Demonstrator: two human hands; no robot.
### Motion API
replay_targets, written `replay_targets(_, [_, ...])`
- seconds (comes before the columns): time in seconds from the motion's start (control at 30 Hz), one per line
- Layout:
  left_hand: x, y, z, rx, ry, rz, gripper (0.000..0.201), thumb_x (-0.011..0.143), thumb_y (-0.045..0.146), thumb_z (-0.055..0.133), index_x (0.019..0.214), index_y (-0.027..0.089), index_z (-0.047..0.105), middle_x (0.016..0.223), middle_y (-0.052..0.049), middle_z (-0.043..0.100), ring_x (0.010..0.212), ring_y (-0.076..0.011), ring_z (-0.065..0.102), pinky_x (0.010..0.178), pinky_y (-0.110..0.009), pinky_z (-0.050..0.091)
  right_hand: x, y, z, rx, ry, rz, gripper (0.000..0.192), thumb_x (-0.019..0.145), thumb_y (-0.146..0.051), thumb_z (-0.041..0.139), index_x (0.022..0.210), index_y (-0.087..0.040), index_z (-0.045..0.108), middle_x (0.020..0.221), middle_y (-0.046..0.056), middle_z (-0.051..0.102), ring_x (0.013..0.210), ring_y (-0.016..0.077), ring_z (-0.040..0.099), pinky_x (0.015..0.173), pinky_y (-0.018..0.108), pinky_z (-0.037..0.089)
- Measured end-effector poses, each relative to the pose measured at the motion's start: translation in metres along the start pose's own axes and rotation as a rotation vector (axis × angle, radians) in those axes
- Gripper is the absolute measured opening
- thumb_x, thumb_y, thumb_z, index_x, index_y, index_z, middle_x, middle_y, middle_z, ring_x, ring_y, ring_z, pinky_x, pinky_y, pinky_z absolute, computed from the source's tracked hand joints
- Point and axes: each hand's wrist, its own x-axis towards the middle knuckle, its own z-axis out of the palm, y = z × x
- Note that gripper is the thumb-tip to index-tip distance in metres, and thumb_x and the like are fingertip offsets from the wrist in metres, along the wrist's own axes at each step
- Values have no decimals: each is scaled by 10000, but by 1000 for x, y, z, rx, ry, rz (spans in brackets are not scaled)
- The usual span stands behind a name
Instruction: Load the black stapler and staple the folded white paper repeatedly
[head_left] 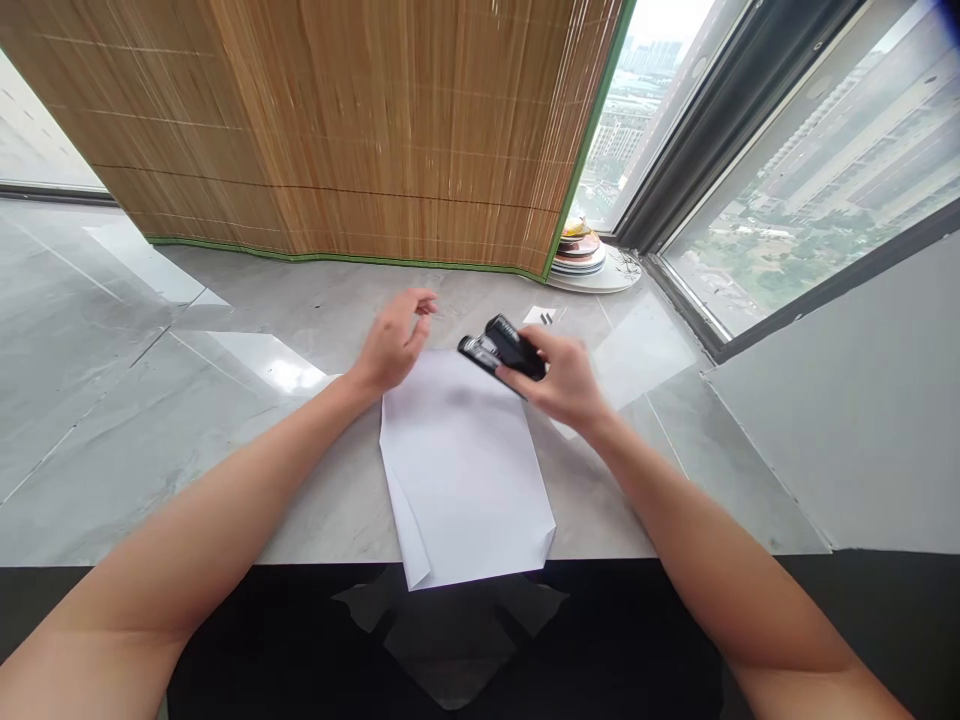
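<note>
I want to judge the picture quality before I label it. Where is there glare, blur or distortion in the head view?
Head view: daylight from the windows makes bright glare patches on the grey marble sill; the left hand is blurred by motion, and the right hand with the black stapler slightly so; the white sheets are sharp; straight window frames bend toward the edges, a wide-lens effect.

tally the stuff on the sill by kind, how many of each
stapler, in the right hand: 1
paper sheets, at least two by the edges at the near corner: 2
staple strips, small, seem to be two: 2
stack of plates by the window, number too small to tell: 1
bamboo blind: 1
total: 7
The left hand hovers open above the paper's far corner.
</note>
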Motion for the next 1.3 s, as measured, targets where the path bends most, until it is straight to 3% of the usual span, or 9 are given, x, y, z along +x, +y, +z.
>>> replay_targets(0.13, [7,-23,-6,-169,273,-203,198,988,230,483,923,219,670,855,-60,731,828,-207,686,829,-343,571,-16,-28,28,94,-226,-113,141,898,-312,747,985,-245,659,881,16,723,770,195,630,732,325,466])
replay_targets(0.37, [7,-29,-1,-278,262,-280,226,919,176,488,796,216,673,723,-25,664,713,-166,615,708,-288,509,-6,-4,35,269,-348,-147,224,939,-417,756,1074,-245,708,1044,51,763,903,212,681,795,340,521])
replay_targets(0.43, [7,-32,0,-306,250,-289,226,915,180,491,800,215,683,703,-16,652,695,-158,608,694,-278,497,5,24,21,351,-191,-23,286,994,-492,678,882,-230,701,895,42,736,799,196,657,719,327,510])
replay_targets(0.57, [8,-40,-2,-436,273,-342,191,884,165,527,784,208,684,665,-3,624,622,-136,569,636,-258,470,22,100,-12,299,366,445,431,949,-459,666,605,-233,540,603,14,561,560,151,487,555,312,426])
replay_targets(0.7, [11,-45,-4,-597,347,-470,160,834,138,555,743,195,673,637,-7,600,569,-121,530,563,-229,429,27,143,-20,443,511,750,289,868,-384,648,639,-230,565,610,2,578,482,122,442,475,282,398])
replay_targets(0.83, [16,-53,-5,-709,438,-569,161,806,107,553,722,190,662,621,-7,579,556,-112,503,535,-205,400,30,135,-7,234,368,595,336,881,-426,647,621,-216,614,589,14,604,512,138,480,497,280,400])
replay_targets(1.0, [20,-55,-3,-705,433,-578,160,804,113,562,701,192,657,608,-3,569,553,-113,484,528,-196,393,27,91,-1,211,236,323,472,973,-575,607,661,-222,627,695,53,686,692,192,649,705,317,537])
replay_targets(1.17, [19,-48,-4,-673,411,-576,153,775,115,548,688,191,649,592,1,559,544,-117,478,521,-207,379,6,21,17,434,-398,-57,477,1045,-608,581,1340,-267,736,1399,72,747,1262,266,703,1085,397,561])
replay_targets(1.3, [18,-47,-6,-683,395,-571,159,758,106,529,689,191,643,589,5,550,545,-117,477,528,-216,380,-5,-6,36,331,-525,-180,558,966,-399,708,1502,-253,662,1483,76,716,1332,299,682,1161,436,528])
